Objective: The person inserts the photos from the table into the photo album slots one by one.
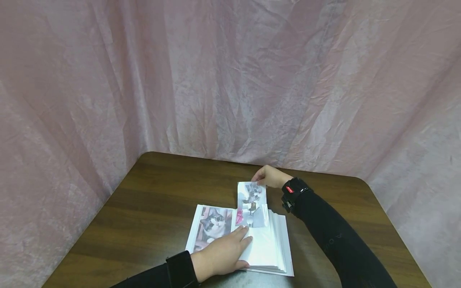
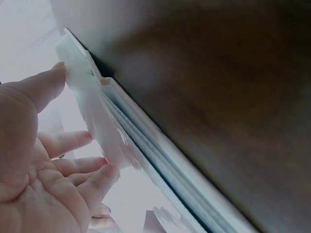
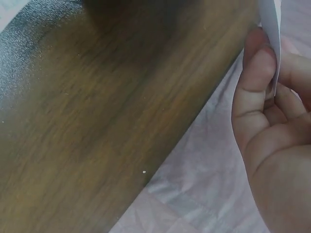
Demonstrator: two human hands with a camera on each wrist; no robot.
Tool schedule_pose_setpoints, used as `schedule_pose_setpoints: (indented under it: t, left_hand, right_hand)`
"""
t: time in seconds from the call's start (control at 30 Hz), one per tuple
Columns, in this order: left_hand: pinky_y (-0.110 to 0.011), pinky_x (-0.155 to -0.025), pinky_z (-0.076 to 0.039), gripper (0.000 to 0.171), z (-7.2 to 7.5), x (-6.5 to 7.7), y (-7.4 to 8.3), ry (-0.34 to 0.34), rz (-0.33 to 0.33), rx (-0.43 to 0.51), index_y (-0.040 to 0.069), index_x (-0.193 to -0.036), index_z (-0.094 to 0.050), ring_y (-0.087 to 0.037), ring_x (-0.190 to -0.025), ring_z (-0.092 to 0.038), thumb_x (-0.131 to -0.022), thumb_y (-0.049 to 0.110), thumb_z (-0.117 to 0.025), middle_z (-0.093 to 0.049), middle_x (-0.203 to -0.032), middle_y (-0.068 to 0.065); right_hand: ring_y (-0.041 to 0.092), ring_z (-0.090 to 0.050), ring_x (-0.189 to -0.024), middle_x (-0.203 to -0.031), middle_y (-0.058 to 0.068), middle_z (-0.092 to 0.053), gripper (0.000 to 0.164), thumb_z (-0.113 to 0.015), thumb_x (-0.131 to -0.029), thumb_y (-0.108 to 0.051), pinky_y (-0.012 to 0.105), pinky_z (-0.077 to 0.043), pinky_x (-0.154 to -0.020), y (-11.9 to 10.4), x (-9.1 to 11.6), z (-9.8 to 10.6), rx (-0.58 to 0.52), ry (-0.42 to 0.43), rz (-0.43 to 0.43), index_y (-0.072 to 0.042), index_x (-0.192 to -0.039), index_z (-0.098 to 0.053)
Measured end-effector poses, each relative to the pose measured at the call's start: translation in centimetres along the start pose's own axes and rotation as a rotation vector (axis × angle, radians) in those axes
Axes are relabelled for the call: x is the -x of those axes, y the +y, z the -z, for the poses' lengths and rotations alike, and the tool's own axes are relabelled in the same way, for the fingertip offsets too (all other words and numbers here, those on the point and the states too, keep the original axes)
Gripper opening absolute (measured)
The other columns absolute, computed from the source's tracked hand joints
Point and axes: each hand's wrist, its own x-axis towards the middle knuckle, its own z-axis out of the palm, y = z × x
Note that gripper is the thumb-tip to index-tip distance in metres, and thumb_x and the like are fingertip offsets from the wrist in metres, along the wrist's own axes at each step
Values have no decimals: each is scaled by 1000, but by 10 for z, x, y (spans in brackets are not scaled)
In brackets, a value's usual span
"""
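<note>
A white photo album point(image 1: 289, 256) lies spread on the table, its pages stacked at the right. On its left page shows a cat photo point(image 1: 213, 222). My right hand point(image 1: 271, 176) pinches the top edge of another cat photo point(image 1: 253, 193), which stands up past the album's far edge; its lower part lies within the right page's clear sleeve. In the right wrist view the thumb and fingers grip that thin sheet point(image 3: 273, 39). My left hand point(image 1: 223, 253) rests on the album near the middle fold, fingers extended over the right page. The left wrist view shows these fingers point(image 2: 73, 143) along the pages.
The album lies near the front of a brown wooden table point(image 1: 151, 200) with rounded far corners. A pink curtain point(image 1: 230, 80) hangs right behind the table's far edge. Both wrists wear black bands, and a small device point(image 1: 289, 194) sits on the right one.
</note>
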Motion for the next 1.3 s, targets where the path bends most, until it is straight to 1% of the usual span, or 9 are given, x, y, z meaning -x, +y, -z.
schedule_pose_setpoints:
  t: [0.17,0.27,0.53,0.77,0.97,1.1,1.2,1.23,1.3]
  left_hand:
    - [-35,-110,-41,69,0,0,0,30,-16,-24,7,-143,-54,-28,-141,-42,-92,51,-68,-43,-153,-17]
    - [-34,-110,-41,70,1,0,0,33,-19,-27,7,-143,-54,-26,-141,-43,-91,51,-68,-44,-152,-16]
    - [-32,-110,-40,70,0,0,-1,34,-29,-22,6,-143,-53,-25,-140,-43,-92,52,-67,-44,-152,-16]
    - [-34,-111,-40,71,2,-1,-2,12,-22,-2,5,-143,-52,-27,-140,-43,-92,52,-67,-44,-152,-17]
    - [-36,-110,-41,70,0,-2,-3,12,-29,13,5,-144,-52,-30,-141,-42,-93,51,-66,-43,-153,-17]
    - [-35,-110,-42,71,0,-2,-3,24,-40,8,5,-143,-52,-30,-140,-43,-92,52,-67,-44,-152,-17]
    - [-35,-110,-41,71,2,-2,-2,17,-40,8,6,-144,-52,-29,-141,-42,-92,53,-66,-44,-152,-17]
    - [-35,-110,-41,71,2,-2,-2,14,-40,7,6,-144,-52,-29,-141,-42,-92,53,-66,-44,-152,-16]
    - [-34,-111,-40,71,3,-2,-1,8,-38,7,6,-144,-52,-28,-141,-42,-92,53,-65,-44,-153,-16]
  right_hand:
    - [17,-66,-94,-103,2,-72,20,-66,-95,-2,40,-57,-85,2,1,-5,-9,-33,1,-5,-113,-74]
    - [16,-66,-94,-103,1,-72,20,-66,-95,-3,38,-57,-84,3,1,-9,-22,-61,-5,-6,-113,-74]
    - [15,-66,-91,-103,1,-73,20,-67,-93,-1,35,-58,-80,8,5,-21,-51,-93,-1,-7,-110,-75]
    - [13,-65,-80,-97,2,-74,18,-69,-91,1,40,-58,-76,8,7,-27,-86,-109,-1,-4,-106,-77]
    - [13,-64,-81,-97,3,-74,18,-69,-91,3,42,-58,-75,10,8,-30,-108,-140,3,-3,-105,-77]
    - [14,-64,-80,-98,4,-74,17,-69,-90,3,40,-58,-71,12,10,-34,-124,-160,-3,-3,-105,-76]
    - [14,-64,-82,-98,4,-73,17,-69,-90,3,36,-58,-71,15,11,-36,-132,-158,-1,-2,-104,-76]
    - [14,-64,-83,-98,4,-73,16,-68,-91,3,34,-57,-72,15,11,-37,-121,-151,16,-2,-104,-76]
    - [15,-65,-90,-100,2,-73,14,-68,-91,1,35,-57,-78,16,11,-39,-63,-123,47,-5,-101,-77]
